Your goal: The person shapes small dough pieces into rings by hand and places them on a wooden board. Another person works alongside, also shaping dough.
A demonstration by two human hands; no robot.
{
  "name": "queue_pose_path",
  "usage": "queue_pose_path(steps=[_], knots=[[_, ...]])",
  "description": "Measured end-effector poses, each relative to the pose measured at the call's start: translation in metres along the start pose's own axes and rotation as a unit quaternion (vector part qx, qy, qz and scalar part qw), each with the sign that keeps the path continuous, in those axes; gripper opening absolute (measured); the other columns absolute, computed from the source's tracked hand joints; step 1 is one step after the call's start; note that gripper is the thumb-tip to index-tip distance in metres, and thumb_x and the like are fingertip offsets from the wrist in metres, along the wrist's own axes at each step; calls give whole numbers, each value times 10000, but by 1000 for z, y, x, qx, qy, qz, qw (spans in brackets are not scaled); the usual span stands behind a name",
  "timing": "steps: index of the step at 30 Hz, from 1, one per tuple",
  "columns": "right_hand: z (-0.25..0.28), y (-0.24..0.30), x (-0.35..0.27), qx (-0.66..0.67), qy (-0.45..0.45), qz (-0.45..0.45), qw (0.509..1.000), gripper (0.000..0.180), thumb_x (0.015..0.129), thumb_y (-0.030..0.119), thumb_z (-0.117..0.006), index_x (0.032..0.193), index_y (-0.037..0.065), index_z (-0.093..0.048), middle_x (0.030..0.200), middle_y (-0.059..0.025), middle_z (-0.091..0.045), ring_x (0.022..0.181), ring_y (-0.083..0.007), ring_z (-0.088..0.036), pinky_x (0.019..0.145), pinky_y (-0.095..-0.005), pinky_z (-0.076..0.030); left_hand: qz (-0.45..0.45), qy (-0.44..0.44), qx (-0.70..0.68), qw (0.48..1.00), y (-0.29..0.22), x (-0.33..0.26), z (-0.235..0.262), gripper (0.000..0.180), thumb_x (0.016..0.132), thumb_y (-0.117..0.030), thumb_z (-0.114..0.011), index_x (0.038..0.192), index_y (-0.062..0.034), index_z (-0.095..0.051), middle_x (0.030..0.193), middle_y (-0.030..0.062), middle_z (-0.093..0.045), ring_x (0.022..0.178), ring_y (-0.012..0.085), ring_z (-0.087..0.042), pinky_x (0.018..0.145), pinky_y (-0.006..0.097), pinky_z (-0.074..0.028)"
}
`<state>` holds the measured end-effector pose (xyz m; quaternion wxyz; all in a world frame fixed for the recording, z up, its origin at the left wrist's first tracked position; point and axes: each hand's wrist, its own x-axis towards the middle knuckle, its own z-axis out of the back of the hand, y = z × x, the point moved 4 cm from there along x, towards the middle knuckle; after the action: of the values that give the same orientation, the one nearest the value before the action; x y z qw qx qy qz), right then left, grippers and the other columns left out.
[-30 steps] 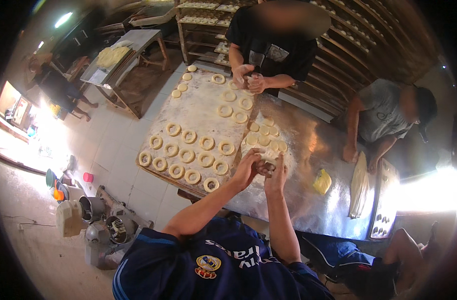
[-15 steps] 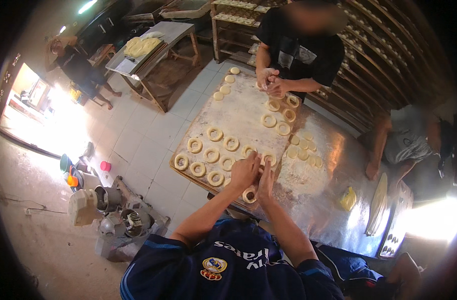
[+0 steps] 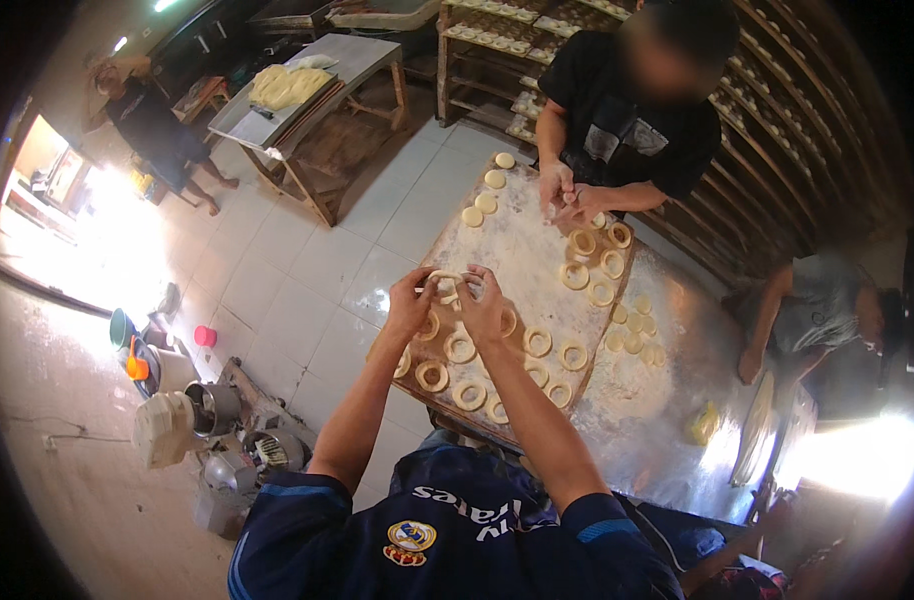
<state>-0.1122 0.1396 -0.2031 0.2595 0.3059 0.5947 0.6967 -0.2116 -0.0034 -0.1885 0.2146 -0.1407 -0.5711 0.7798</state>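
Observation:
A pale dough ring is held between my two hands, over the left edge of the floured board. My left hand grips its left side with curled fingers. On its right side my right hand has closed in the same way. Below and to the right of my hands lie several more dough rings, among them one ring near the front edge and another ring farther right. My wrists hide some of them.
Across the board, a person's floury hands work near more rings. Flat dough rounds line the far left edge; others lie on the metal table. A dough mixer stands on the floor at left. Racks rise behind.
My hands have moved left and away from me, from the board's near right part to its left edge. They were close together over the rings; now they are apart with a dough ring between them.

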Motion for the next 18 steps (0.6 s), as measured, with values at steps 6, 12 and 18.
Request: queue_pose_path(steps=[6,12,18], knots=[[55,-9,-45,-76,-100,-13,992,191,1014,67,-689,1164,14,-584,1027,-60,-641,951,-159,-622,843,-308,-562,-136,-23,212,967,19,24,6,181,939,-100,-739,1107,-34,-748,986,195,-667,942,426,-666,823,525,-548],[173,-4,-107,-149,-158,-81,973,118,1025,55,-628,1136,28,-599,1002,-67,-651,914,-169,-651,784,-307,-550,-144,28,204,968,18,41,1,162,908,-92,-764,1064,-51,-742,985,173,-677,875,397,-683,768,483,-560],[349,-68,-112,-302,-292,-74,905,169,1000,122,-669,1152,54,-640,1026,-132,-734,911,-301,-721,762,-419,-559,-155,-41,179,971,-2,26,-4,154,978,-107,-727,1117,-42,-725,954,102,-663,809,260,-661,724,401,-546]])
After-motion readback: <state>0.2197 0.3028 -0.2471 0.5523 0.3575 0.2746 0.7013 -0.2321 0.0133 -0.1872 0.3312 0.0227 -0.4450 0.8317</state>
